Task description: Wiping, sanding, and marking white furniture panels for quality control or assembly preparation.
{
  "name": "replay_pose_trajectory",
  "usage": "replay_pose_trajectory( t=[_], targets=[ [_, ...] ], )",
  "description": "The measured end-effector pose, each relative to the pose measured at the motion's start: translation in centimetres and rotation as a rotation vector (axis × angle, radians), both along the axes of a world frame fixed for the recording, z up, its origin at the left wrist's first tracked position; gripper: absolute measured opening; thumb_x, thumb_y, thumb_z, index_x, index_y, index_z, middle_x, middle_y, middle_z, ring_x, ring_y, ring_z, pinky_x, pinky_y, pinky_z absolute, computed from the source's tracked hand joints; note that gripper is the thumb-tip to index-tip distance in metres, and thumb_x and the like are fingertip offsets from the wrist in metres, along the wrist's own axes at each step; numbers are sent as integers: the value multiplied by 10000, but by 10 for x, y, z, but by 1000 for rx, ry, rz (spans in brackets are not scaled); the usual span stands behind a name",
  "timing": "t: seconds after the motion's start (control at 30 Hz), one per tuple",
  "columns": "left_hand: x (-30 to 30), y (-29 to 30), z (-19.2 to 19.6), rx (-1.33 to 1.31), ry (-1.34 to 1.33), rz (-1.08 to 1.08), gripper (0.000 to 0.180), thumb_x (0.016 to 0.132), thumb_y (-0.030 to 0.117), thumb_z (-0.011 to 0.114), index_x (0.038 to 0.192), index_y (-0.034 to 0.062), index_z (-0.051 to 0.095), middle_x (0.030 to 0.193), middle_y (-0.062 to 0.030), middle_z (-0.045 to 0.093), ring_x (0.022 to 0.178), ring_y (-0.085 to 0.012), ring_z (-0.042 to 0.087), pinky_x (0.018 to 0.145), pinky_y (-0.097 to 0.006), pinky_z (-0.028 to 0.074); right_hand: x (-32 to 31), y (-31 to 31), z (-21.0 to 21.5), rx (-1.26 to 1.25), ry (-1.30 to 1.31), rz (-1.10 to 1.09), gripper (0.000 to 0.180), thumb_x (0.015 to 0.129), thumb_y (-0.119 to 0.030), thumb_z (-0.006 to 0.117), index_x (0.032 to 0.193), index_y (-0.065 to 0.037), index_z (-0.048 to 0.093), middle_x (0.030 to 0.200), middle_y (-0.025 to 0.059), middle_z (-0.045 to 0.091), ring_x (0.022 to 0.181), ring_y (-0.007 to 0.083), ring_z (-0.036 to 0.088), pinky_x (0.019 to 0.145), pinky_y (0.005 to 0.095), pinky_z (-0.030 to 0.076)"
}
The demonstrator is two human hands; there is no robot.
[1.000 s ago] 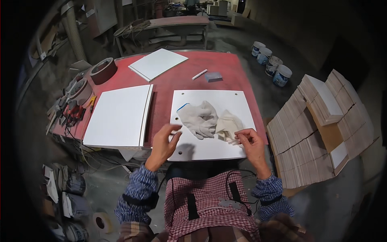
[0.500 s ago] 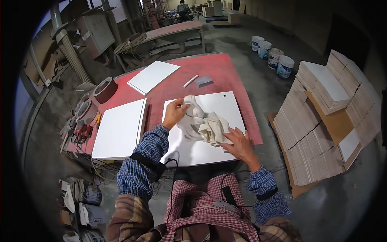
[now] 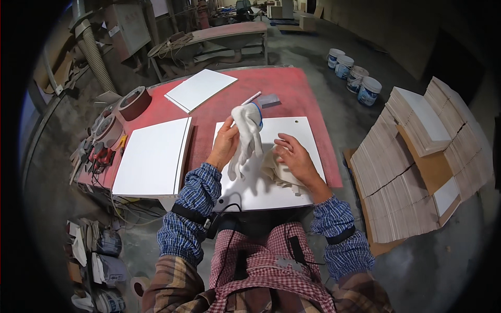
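Observation:
A white knit glove point(image 3: 247, 136) with a blue-edged cuff hangs from my left hand point(image 3: 224, 143), whose fingers are closed on it. Its fingers dangle over a white panel point(image 3: 235, 195) that has a small hole near its far right corner. My right hand point(image 3: 296, 160) is just above a crumpled cream cloth point(image 3: 273, 172) lying on that panel. The right fingers are apart and slightly bent, and the hand grips nothing that I can see. It partly covers the cloth.
White panels point(image 3: 151, 156) lie left on the red table point(image 3: 203, 135), another point(image 3: 202, 88) farther back. Beyond my panel are a white marker point(image 3: 251, 98) and a grey block point(image 3: 268, 100). Abrasive rolls point(image 3: 134, 103) and a red power tool point(image 3: 100, 156) line the left edge. Stacked boards point(image 3: 391, 188) stand right.
My left hand has lifted the glove off the cloth, and it now hangs full length. My right hand has moved up and left over the cloth.

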State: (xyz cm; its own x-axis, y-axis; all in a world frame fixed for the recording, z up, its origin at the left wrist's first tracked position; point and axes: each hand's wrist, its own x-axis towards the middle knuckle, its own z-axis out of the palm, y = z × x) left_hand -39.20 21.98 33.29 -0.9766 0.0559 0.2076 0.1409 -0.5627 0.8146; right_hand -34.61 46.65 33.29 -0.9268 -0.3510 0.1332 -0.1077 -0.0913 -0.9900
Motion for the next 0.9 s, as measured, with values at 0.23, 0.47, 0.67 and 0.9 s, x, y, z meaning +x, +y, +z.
replay_pose_trajectory(
  t=[0.23, 0.47, 0.67, 0.9],
  targets=[
    [7, 15, 11, -616, 155, -148, 433, 1009, 157, 623, 1426, 58, 558, 1297, -71, 669, 1209, -185, 620, 1044, -339, 473, -43, -11, 10, -60, 79, -118, 419, 984, -134, 658, 1367, -16, 536, 1195, 99, 671, 978, 155, 662, 856, 311, 567],
    [20, 0, -29, -1622, 404, -153, 518, 872, 248, 737, 1353, 95, 622, 1305, -197, 634, 1182, -380, 619, 1015, -458, 501, -41, 21, 27, -451, -188, -179, 274, 1034, -132, 538, 1297, -74, 588, 1116, 49, 699, 1022, 172, 688, 911, 345, 583],
    [25, -11, -52, -1751, 272, 58, 352, 816, 103, 699, 1166, 68, 694, 1282, -228, 623, 1162, -410, 612, 1004, -469, 511, -42, 75, 5, -866, -240, 141, 339, 1027, -110, 489, 1347, -32, 567, 1292, 131, 659, 1168, 279, 661, 1021, 407, 550],
    [65, 49, 31, -659, 186, -200, 474, 968, 254, 716, 1350, -1, 596, 1359, -203, 599, 1231, -267, 598, 1025, -392, 503, -8, 79, 26, -712, -207, 56, 399, 1002, -160, 517, 1375, -23, 551, 1310, 144, 651, 1170, 270, 659, 1043, 425, 530]
  ],
)
